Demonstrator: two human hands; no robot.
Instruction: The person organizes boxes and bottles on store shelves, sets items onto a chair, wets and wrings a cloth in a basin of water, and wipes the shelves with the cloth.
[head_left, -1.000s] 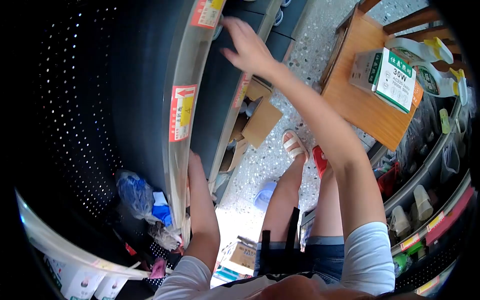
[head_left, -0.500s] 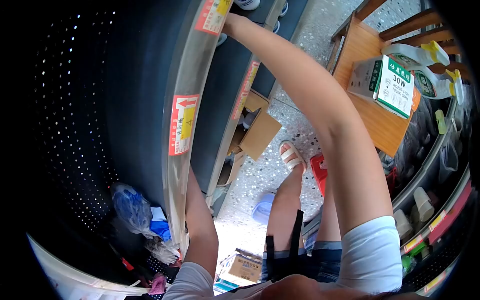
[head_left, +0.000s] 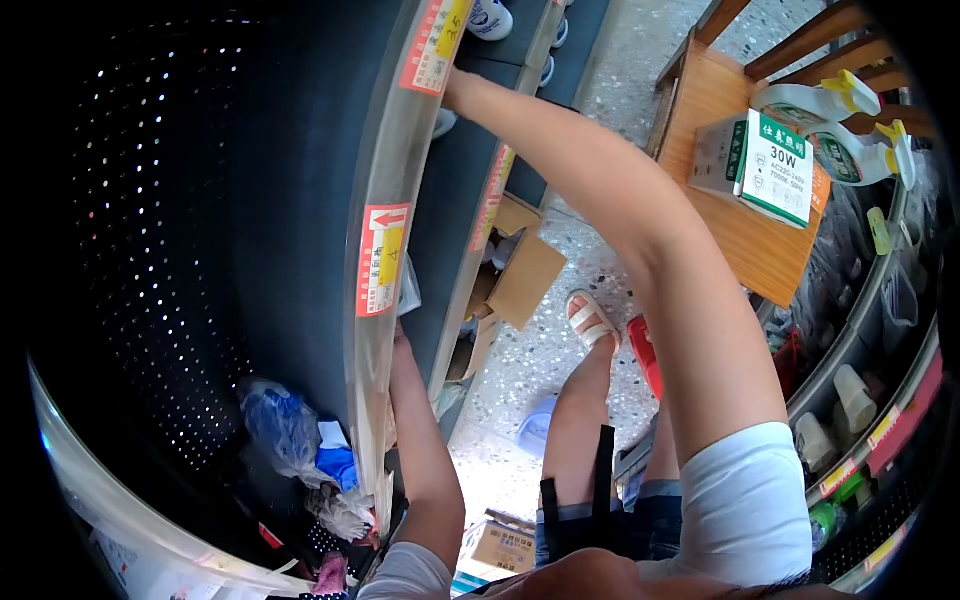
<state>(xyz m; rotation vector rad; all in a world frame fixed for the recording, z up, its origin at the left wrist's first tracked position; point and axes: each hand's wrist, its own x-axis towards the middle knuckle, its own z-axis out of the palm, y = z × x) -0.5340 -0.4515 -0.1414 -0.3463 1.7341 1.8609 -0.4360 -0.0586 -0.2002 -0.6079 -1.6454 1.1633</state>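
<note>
My right arm reaches across to the upper shelf, and my right hand (head_left: 458,92) goes behind the clear label strip (head_left: 384,245) on the shelf's front edge; its fingers are hidden. White-capped bottles (head_left: 490,18) stand on the lower shelf close by. Lower down, my left hand (head_left: 402,338) is also behind that strip, with little more than the wrist showing. Just beyond it a pale, flat-looking item (head_left: 410,287) shows, its kind unclear. Whether either hand grips anything cannot be made out.
Bagged blue goods (head_left: 283,425) and white gloves (head_left: 342,512) lie on the upper shelf. An open cardboard box (head_left: 528,280) stands by the lower shelf. On the right, a wooden chair (head_left: 745,245) bears a 30W box (head_left: 775,170) and spray bottles (head_left: 835,150). A red object (head_left: 645,355) is near my foot.
The view has shifted slightly. My left hand has moved up along the shelf, and the pale item has come into sight beyond it. My right arm stays stretched behind the strip.
</note>
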